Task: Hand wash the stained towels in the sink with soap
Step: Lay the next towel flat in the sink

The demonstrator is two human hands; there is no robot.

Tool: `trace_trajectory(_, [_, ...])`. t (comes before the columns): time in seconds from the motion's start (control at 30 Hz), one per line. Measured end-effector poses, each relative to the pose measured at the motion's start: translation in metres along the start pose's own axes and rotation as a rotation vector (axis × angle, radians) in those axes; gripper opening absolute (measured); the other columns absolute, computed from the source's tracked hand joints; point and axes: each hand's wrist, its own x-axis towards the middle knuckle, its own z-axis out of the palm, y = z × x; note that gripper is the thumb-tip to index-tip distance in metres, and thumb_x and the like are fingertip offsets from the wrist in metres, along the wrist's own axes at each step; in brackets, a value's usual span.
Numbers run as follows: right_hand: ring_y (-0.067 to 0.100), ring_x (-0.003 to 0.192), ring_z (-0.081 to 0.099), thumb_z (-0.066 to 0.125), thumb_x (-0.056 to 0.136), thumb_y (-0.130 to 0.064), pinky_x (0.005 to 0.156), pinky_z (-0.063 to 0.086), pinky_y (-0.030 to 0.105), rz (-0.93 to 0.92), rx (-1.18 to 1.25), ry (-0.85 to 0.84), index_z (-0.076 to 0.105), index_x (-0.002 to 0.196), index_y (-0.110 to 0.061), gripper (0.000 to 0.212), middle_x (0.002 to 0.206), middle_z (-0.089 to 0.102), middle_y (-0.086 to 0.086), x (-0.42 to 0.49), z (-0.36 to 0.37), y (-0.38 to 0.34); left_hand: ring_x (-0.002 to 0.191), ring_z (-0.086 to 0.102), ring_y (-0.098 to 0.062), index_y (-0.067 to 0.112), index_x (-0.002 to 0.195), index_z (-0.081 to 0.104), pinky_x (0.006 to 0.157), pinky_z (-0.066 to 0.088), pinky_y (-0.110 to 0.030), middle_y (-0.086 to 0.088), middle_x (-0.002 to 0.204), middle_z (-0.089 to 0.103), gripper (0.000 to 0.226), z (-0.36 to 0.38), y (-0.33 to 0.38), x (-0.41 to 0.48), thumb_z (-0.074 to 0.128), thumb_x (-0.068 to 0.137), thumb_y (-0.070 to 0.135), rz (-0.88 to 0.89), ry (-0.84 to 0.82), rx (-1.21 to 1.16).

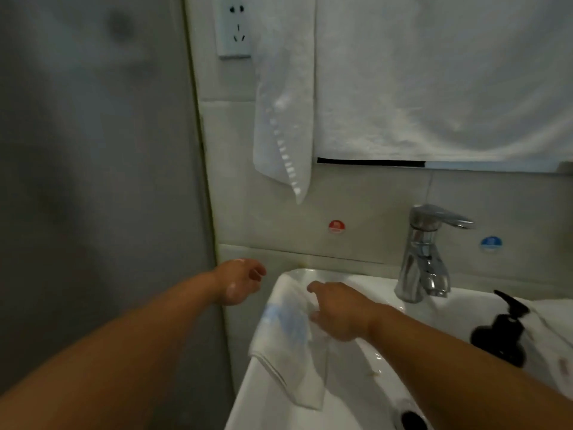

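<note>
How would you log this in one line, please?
right hand holds towel on sink rim | left hand free | soap bottle untouched

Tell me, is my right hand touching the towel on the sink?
Touching. The head view shows the right hand gripping the towel, fabric bunched between its fingers.

Both bare forearms reach forward. The left hand (240,282) hangs out to the left, wrist bent, fingers loosely curled round nothing, skin glistening. The right hand (338,311) lies palm down on the towel (288,342); blur hides whether its fingers pinch it.
</note>
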Motion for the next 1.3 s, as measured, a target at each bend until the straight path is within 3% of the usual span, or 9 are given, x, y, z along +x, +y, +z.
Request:
trace_trajectory(0.13, [0.024,0.115,0.058,0.059,0.098,-0.029,0.083,0.038,0.025,0.033,0.111,0.078,0.043,0.142,-0.015,0.048,0.134,0.059,0.007,0.032,0.012,-0.008,0.128,0.056,-0.018,0.015,0.147,0.049,0.088,0.045,-0.019,-0.001,0.144,0.058,0.050,0.023,-0.006,0.020,0.057,0.099,0.007,0.026,-0.079,-0.262])
trace_trajectory(0.3, [0.019,0.101,0.061,0.065,0.093,-0.037,0.086,0.051,0.031,0.101,0.309,0.097,0.060,0.122,-0.021,0.034,0.115,0.066,0.001,0.046,0.021,-0.006,0.111,0.067,-0.029,0.024,0.122,0.067,0.094,0.056,-0.055,-0.003,0.114,0.072,0.049,0.047,-0.016,0.028,0.062,0.073,0.018,0.016,-0.116,-0.513])
trace_trajectory(0.4, [0.020,0.099,0.064,0.067,0.090,-0.040,0.080,0.049,0.028,0.081,0.286,0.059,0.071,0.117,-0.019,0.035,0.111,0.070,0.002,0.046,0.018,-0.004,0.102,0.068,-0.024,0.023,0.119,0.070,0.088,0.057,-0.042,0.001,0.104,0.073,0.049,0.046,-0.019,0.028,0.061,0.070,0.021,0.038,-0.142,-0.454])
trace_trajectory(0.5, [0.017,0.096,0.062,0.071,0.088,-0.044,0.075,0.043,0.026,0.015,0.254,0.074,0.071,0.114,-0.024,0.033,0.110,0.071,0.000,0.034,0.008,-0.004,0.102,0.061,-0.015,0.020,0.113,0.070,0.086,0.047,-0.028,0.005,0.105,0.067,0.025,0.033,-0.019,0.024,0.065,0.089,0.024,0.102,-0.125,-0.202])
trace_trajectory(0.6, [0.015,0.096,0.060,0.069,0.090,-0.049,0.074,0.039,0.024,-0.074,0.214,0.098,0.063,0.102,-0.030,0.023,0.105,0.066,-0.007,0.017,-0.006,0.001,0.101,0.059,-0.021,0.024,0.097,0.061,0.081,0.043,-0.030,-0.005,0.109,0.066,0.027,0.010,-0.020,0.008,0.051,0.089,0.047,0.145,-0.099,0.053])
trace_trajectory(0.73, [0.005,0.092,0.051,0.066,0.094,-0.046,0.068,0.035,0.010,-0.195,0.175,0.160,0.052,0.105,-0.040,0.019,0.104,0.057,-0.018,-0.020,-0.027,0.001,0.100,0.060,-0.031,0.021,0.094,0.052,0.079,0.041,-0.033,-0.011,0.106,0.065,0.018,-0.024,-0.002,-0.021,0.049,0.098,0.038,0.263,-0.073,0.268])
trace_trajectory(0.87, [0.013,0.095,0.058,0.061,0.095,-0.050,0.079,0.044,0.030,-0.210,0.135,0.228,0.048,0.099,-0.043,0.016,0.108,0.062,-0.011,-0.062,-0.043,0.008,0.096,0.060,-0.024,0.021,0.105,0.062,0.080,0.043,-0.031,-0.005,0.104,0.068,0.014,-0.057,0.032,-0.050,0.053,0.102,0.031,0.361,0.005,0.353])
trace_trajectory(0.97, [0.010,0.093,0.057,0.057,0.095,-0.056,0.083,0.047,0.032,-0.197,0.135,0.282,0.048,0.104,-0.040,0.020,0.102,0.059,-0.017,-0.097,-0.044,0.025,0.084,0.055,-0.017,0.030,0.095,0.058,0.074,0.040,-0.028,0.010,0.083,0.059,0.012,-0.070,0.062,-0.069,0.054,0.101,0.040,0.418,0.017,0.406])
trace_trajectory(1.3, [-0.006,0.091,0.059,0.069,0.091,-0.050,0.076,0.043,0.019,-0.181,0.176,0.295,0.059,0.097,-0.047,0.011,0.094,0.062,-0.032,-0.209,-0.054,0.112,0.064,0.057,-0.002,0.031,0.067,0.061,0.063,0.042,-0.024,0.016,0.067,0.060,0.054,-0.024,0.145,-0.103,0.046,0.075,0.083,0.434,-0.170,0.375])
